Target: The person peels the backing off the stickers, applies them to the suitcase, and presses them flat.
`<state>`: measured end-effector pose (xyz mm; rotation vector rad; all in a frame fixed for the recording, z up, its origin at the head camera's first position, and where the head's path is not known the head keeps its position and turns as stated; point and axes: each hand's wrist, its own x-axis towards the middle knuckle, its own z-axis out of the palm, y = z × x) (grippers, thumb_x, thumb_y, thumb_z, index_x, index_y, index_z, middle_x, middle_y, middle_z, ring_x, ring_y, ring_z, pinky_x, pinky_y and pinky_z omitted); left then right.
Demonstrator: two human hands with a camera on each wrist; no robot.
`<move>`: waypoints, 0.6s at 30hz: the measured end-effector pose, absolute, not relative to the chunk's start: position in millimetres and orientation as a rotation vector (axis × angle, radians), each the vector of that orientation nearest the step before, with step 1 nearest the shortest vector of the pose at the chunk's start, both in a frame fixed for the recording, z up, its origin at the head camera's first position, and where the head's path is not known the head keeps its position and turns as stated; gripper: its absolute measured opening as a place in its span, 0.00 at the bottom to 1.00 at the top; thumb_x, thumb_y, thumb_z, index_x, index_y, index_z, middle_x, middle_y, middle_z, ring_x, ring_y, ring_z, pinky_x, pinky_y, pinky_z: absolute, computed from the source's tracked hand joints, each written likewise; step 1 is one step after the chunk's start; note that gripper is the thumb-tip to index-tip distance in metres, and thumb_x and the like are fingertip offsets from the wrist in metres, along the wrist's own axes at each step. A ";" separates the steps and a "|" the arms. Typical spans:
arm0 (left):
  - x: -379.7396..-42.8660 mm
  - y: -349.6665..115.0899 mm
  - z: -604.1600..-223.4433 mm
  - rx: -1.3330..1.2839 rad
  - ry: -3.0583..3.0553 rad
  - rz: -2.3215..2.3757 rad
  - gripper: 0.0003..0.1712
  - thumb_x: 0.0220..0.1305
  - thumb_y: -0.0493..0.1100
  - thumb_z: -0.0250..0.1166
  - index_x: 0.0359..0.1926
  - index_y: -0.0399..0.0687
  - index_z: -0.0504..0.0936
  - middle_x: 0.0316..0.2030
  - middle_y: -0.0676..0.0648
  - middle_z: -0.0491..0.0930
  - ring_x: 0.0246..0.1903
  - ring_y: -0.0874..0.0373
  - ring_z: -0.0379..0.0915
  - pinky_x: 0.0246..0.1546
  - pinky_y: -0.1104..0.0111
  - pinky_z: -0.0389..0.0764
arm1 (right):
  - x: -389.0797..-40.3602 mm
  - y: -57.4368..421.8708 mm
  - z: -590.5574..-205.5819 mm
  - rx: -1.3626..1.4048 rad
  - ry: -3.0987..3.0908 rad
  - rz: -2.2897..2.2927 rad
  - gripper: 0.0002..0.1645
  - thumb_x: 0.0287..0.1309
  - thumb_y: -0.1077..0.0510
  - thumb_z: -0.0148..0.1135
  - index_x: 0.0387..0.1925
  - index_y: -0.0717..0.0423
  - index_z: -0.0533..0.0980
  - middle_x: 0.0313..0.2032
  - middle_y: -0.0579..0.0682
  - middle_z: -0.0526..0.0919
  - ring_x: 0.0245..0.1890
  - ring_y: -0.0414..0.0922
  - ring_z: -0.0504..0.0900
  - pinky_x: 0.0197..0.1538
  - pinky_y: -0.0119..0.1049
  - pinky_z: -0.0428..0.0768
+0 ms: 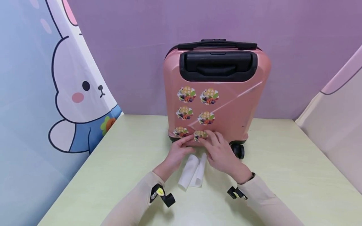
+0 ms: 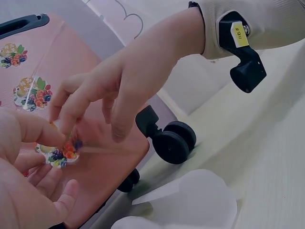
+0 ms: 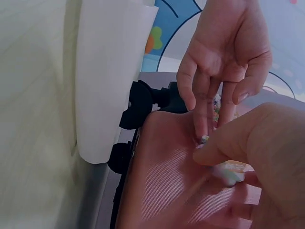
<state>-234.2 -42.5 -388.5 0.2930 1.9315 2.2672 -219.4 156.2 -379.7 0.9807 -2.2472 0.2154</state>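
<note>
A pink suitcase (image 1: 223,116) stands upright, bearing several round fruit-printed stickers (image 1: 209,96) in two columns. Low on its front, both hands meet at the bottom right sticker (image 1: 200,135). My right hand (image 1: 222,153) has its thumb and forefinger at the right side of this sticker, pinching its edge. From the left, my left hand (image 1: 178,153) reaches in with fingers extended, their tips at the sticker's left edge. In the left wrist view the sticker (image 2: 62,155) is partly covered by fingers. The right wrist view shows the right thumb (image 3: 214,150) over the pink shell.
Curled white backing paper (image 1: 192,171) lies on the pale table (image 1: 135,141) between the forearms, just before the suitcase. A black caster wheel (image 1: 238,151) sticks out at the lower right. Behind stands a purple backdrop (image 1: 127,62), with a printed rabbit panel (image 1: 73,94) at left.
</note>
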 end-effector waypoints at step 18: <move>-232.2 -41.2 -384.4 0.331 1.867 2.335 0.31 0.54 0.20 0.57 0.62 0.25 0.70 0.58 0.30 0.75 0.59 0.41 0.71 0.43 0.74 0.80 | -216.7 158.7 -359.9 0.908 -2.190 0.841 0.18 0.50 0.74 0.59 0.46 0.67 0.78 0.48 0.62 0.79 0.52 0.61 0.74 0.55 0.58 0.73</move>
